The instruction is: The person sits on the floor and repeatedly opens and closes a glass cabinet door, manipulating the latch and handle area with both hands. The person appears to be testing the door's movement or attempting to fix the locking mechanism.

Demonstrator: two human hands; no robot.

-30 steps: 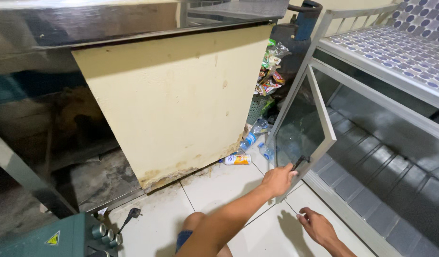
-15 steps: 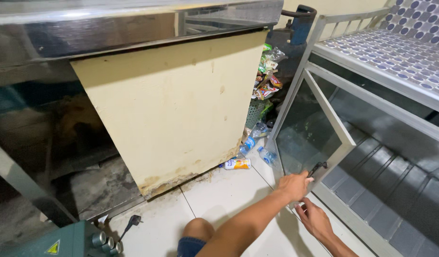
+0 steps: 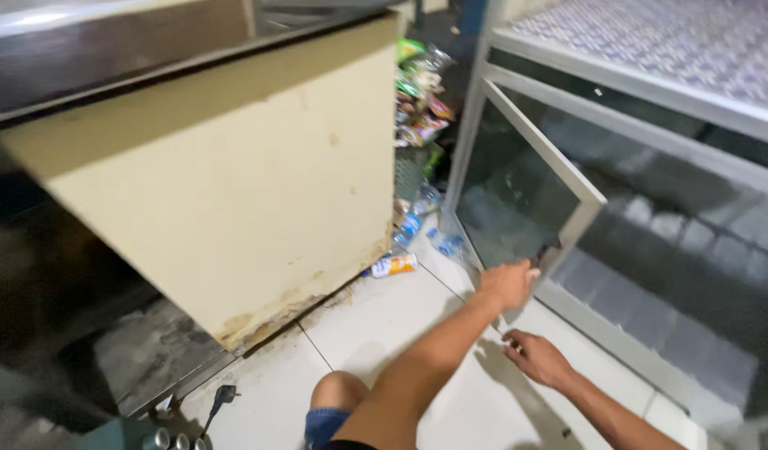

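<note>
Your left hand (image 3: 507, 283) grips the lower corner of the glass cabinet door (image 3: 517, 200), fingers curled round its pale frame; the door stands swung open from the metal cabinet (image 3: 650, 108). Your right hand (image 3: 535, 357) hovers low over the white tiled floor (image 3: 400, 317), fingers loosely bent, holding nothing. Plastic bottles (image 3: 417, 218) and a yellow tube (image 3: 394, 266) lie on the floor by the cream box's (image 3: 234, 192) corner.

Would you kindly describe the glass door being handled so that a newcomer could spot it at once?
Start at the grey metal-framed cabinet on the right. Its hinged glass door with a pale metal frame swings out over the white tiled floor, the left hand gripping its lower corner. It alone stands open; the neighbouring panels lie flush.
</note>
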